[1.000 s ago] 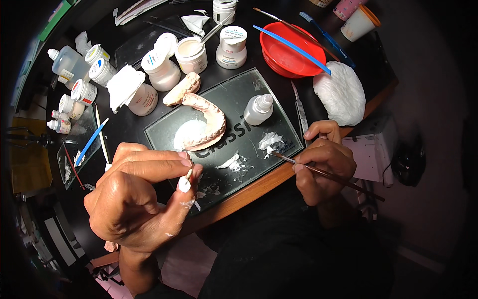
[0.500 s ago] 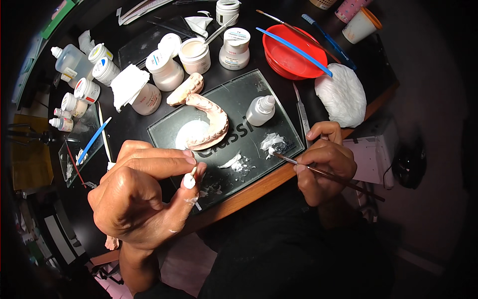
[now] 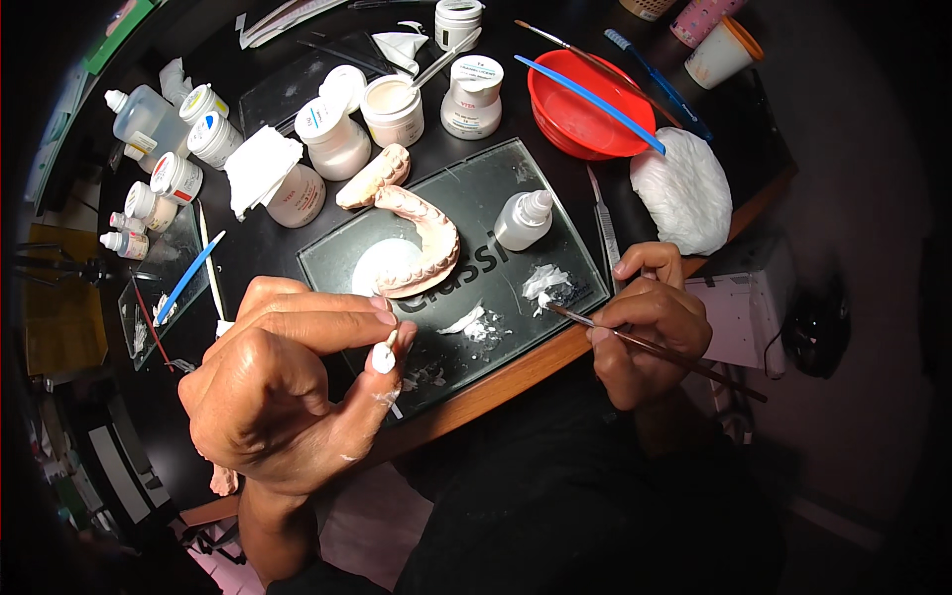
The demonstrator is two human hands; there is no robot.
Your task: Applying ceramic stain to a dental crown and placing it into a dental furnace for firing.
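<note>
Right hand (image 3: 650,319) grips brush (image 3: 640,342) beside slab (image 3: 484,186) edge; cast (image 3: 439,236), bottle (image 3: 522,224) apart (bare gap)

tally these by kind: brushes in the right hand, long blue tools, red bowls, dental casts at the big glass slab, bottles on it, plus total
Brush in right hand: 1
Long blue tools: 3
Red bowl: 1
Dental casts at the glass slab: 2
Bottle on it: 1
Total: 8
</note>
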